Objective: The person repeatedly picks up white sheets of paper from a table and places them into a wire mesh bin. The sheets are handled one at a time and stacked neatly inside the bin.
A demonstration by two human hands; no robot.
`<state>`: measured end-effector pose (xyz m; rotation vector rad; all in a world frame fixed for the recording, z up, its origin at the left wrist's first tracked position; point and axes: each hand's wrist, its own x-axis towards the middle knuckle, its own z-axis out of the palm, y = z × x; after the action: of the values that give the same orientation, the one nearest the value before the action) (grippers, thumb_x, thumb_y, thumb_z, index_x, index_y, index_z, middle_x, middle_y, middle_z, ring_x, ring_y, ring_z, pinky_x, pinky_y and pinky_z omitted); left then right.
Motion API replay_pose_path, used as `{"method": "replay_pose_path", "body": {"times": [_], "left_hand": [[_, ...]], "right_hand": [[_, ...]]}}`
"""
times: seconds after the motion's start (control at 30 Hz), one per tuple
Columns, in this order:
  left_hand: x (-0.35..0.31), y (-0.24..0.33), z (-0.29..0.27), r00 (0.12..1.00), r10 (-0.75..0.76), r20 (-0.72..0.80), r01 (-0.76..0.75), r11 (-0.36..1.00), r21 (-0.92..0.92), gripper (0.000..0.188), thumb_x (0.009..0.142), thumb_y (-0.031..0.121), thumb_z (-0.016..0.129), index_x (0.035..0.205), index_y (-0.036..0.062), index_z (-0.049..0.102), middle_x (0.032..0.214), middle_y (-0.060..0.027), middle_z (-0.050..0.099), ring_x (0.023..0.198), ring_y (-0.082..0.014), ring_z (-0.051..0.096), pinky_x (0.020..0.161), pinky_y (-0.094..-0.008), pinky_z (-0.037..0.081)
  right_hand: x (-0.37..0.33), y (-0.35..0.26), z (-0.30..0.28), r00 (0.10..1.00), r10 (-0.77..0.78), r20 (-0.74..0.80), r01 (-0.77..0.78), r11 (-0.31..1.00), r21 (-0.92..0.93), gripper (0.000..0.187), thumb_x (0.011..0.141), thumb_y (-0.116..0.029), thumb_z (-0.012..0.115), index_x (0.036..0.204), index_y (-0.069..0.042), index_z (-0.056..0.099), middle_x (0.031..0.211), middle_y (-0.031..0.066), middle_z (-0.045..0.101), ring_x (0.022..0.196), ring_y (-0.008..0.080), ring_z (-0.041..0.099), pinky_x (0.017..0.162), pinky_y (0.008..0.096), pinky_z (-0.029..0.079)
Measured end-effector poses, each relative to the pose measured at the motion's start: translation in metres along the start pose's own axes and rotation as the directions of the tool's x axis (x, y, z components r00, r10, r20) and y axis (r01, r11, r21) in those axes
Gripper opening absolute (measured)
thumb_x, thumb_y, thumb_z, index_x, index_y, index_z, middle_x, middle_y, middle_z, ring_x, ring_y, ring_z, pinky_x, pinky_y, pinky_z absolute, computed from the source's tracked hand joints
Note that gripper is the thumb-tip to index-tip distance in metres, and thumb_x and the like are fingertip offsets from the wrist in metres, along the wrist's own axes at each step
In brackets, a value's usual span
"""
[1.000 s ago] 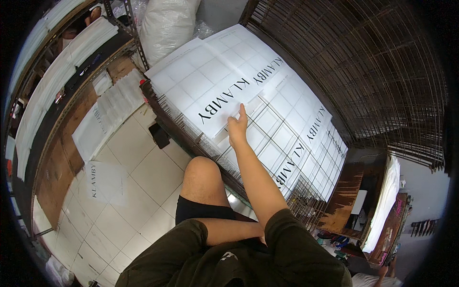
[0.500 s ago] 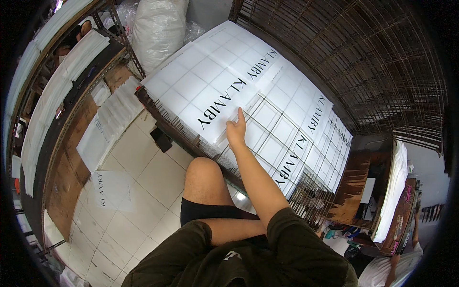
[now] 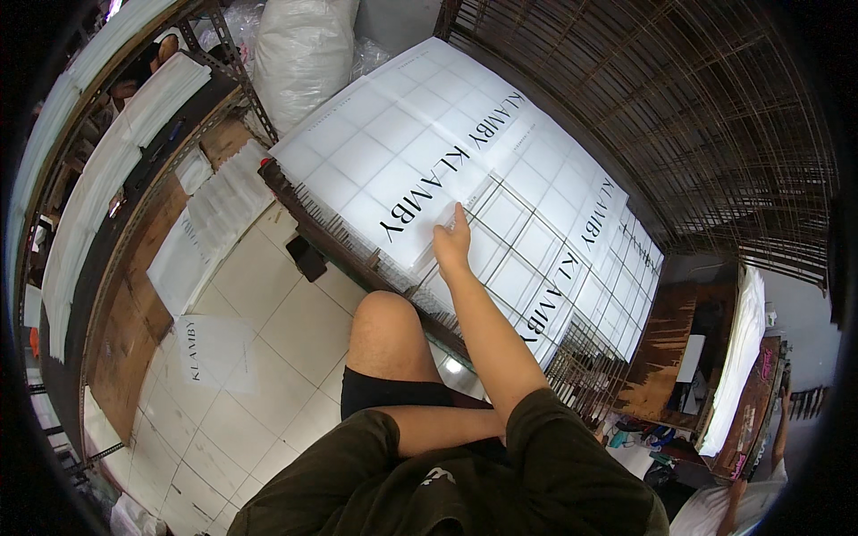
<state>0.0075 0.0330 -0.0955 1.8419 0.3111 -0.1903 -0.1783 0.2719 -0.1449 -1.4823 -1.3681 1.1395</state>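
**Fingers [image 3: 459, 217] parted at the border of a white sheet [image 3: 368, 177]**

On the right hand [image 3: 453, 243], the index finger points away from the body and the thumb stands apart from it. Whether the remaining fingers, turned from view, grip anything cannot be told. The left hand is out of sight; its forearm [image 3: 447, 431] crosses the lap and runs behind the right sleeve [image 3: 559, 415].

The white sheet lies flat on a wire rack [image 3: 581, 350], beside the hand and to its left. Being laid out face up rather than stacked probably keeps its surface exposed and smooth, with the wires bearing it from below. Other wire shelves [image 3: 666, 116] tilt up on the far right side, which seems to leave room for the arm to reach across. The bent knee [image 3: 389, 326] sits close to the rack's near edge, perhaps to bring the body within reach.

The sheet looks thin and milky, its grid of wires showing faintly through, with large black lettering along one side. More lettered sheets spread beyond it. Just right of the hand the wires look darker and sharper, with white behind them. Another lettered sheet [image 3: 217, 353] lies on the tiled floor [image 3: 277, 344].
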Motion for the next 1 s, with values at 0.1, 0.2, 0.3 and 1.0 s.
{"method": "replay_pose_path", "body": {"times": [0.1,0.2,0.3,1.0], "left_hand": [[0.0,0.002,0.001,1.0,0.003,0.017,-0.003,1.0,0.008,0.048,0.085,0.04,0.056,0.123,0.0112,0.053,0.123,-0.0105,0.055,0.112,-0.0226,0.051,0.094,-0.0343,0.039],[-0.001,0.001,0.0,1.0,0.002,0.011,-0.002,1.0,0.007,0.048,0.085,0.041,0.055,0.124,0.0115,0.052,0.124,-0.0105,0.055,0.113,-0.0227,0.051,0.094,-0.0343,0.039],[0.0,0.001,-0.001,1.0,0.004,0.016,-0.004,1.0,0.004,0.049,0.086,0.041,0.055,0.125,0.0118,0.051,0.125,-0.0105,0.054,0.113,-0.0228,0.051,0.095,-0.0343,0.039],[-0.006,-0.009,0.012,0.985,-0.015,0.171,0.009,0.999,0.039,0.052,0.089,0.043,0.049,0.133,0.0139,0.045,0.13,-0.0103,0.051,0.117,-0.0235,0.048,0.097,-0.0345,0.037]], "right_hand": [[0.01,0.022,0.002,0.988,-0.132,-0.076,0.129,0.99,-0.05,0.071,0.078,0.005,0.046,0.144,-0.002,0.023,0.093,0.0124,0.059,0.066,0.0116,0.051,0.058,0.0251,0.043],[0.011,0.025,0.001,0.994,-0.099,-0.046,0.097,0.994,-0.053,0.071,0.078,0.006,0.045,0.144,-0.003,0.023,0.085,0.0091,0.057,0.062,0.0103,0.049,0.056,0.0244,0.042],[0.011,0.022,-0.001,0.997,-0.073,-0.019,0.072,0.996,-0.047,0.071,0.078,0.005,0.045,0.145,-0.003,0.023,0.078,0.0063,0.055,0.058,0.0091,0.047,0.053,0.0242,0.04],[-0.035,-0.054,-0.049,0.999,-0.053,0.002,0.053,0.998,0.021,0.062,0.079,0.003,0.049,0.139,-0.002,0.033,0.127,0.0186,0.048,0.098,0.025,0.061,0.081,0.0314,0.049]]}}
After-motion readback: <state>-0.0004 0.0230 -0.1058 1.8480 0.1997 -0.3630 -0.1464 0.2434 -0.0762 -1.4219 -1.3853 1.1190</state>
